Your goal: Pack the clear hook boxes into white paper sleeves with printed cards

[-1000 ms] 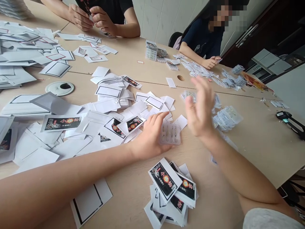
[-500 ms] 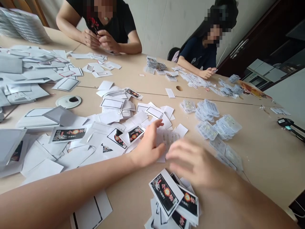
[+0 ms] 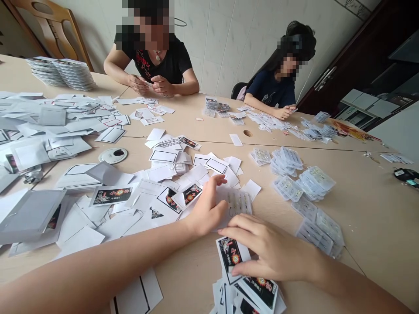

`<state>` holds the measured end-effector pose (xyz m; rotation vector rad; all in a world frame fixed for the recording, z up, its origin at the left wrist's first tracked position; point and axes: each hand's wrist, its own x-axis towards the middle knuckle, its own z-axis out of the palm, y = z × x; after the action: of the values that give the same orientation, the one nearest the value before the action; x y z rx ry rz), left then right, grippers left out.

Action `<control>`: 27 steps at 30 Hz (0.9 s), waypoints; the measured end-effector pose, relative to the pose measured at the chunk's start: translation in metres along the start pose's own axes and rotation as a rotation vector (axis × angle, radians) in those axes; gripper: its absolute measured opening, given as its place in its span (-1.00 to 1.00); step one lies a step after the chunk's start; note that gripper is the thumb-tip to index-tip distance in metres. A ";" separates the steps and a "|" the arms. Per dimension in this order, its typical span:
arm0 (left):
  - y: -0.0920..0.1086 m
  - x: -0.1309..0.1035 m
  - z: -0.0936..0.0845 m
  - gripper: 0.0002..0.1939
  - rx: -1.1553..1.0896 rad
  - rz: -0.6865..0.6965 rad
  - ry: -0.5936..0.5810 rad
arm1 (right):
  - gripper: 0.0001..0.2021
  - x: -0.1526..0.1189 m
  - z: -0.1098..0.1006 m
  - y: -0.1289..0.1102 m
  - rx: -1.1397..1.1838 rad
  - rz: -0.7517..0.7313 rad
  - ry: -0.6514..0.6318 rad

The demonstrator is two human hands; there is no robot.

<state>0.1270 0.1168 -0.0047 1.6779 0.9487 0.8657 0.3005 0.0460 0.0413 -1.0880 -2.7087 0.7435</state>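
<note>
While the left hand point(image 3: 206, 209) lay flat and open on a clear blister card point(image 3: 237, 203) on the tabletop point(image 3: 360, 209), the card was pressed down just beside a heap of white paper sleeves point(image 3: 157, 174). A printed black packet point(image 3: 231, 257) on top of the near pile was touched by the right hand point(image 3: 265, 250), whose fingers were spread over it, not closed. Stacks of blister cards point(image 3: 304, 183) were seen to the right, and two other persons were seated at the far side.
</note>
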 end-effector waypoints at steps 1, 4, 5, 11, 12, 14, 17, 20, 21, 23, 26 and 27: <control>0.000 0.000 0.000 -0.51 -0.001 -0.003 0.002 | -0.49 -0.001 -0.002 0.000 0.037 0.027 0.014; 0.001 0.000 -0.001 -0.67 -0.002 -0.017 0.014 | -0.67 -0.001 -0.006 0.006 0.158 0.119 0.084; 0.001 0.000 -0.001 -0.70 -0.005 -0.028 0.016 | -0.75 0.000 -0.007 0.010 0.188 0.148 0.121; 0.005 0.001 -0.003 -0.68 -0.024 -0.104 -0.007 | -0.89 0.008 -0.009 0.039 0.300 0.259 0.484; 0.007 0.002 -0.003 -0.66 -0.019 -0.121 -0.007 | -0.89 0.010 -0.010 0.042 0.337 0.272 0.557; 0.011 0.002 -0.005 -0.63 -0.006 -0.136 -0.018 | -0.88 0.011 -0.010 0.047 0.427 0.288 0.666; 0.014 0.002 -0.008 -0.66 0.006 -0.028 -0.100 | -0.87 0.011 -0.011 0.048 0.544 0.310 0.712; 0.013 0.003 -0.008 -0.67 0.017 0.117 -0.170 | -0.87 0.011 -0.009 0.048 0.588 0.334 0.707; 0.012 0.004 -0.008 -0.68 0.029 0.139 -0.174 | -0.87 0.011 -0.008 0.047 0.568 0.329 0.714; 0.009 0.005 -0.007 -0.72 0.066 0.147 -0.161 | -0.86 0.011 -0.007 0.047 0.454 0.312 0.756; 0.006 0.007 -0.005 -0.74 0.116 0.129 -0.125 | -0.82 0.011 -0.005 0.045 0.187 0.275 0.832; 0.006 0.007 -0.005 -0.74 0.125 0.129 -0.118 | -0.79 0.011 -0.004 0.044 0.113 0.254 0.839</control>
<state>0.1269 0.1235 0.0027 1.8929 0.8361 0.7951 0.3205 0.0818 0.0227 -1.3393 -1.8295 0.3351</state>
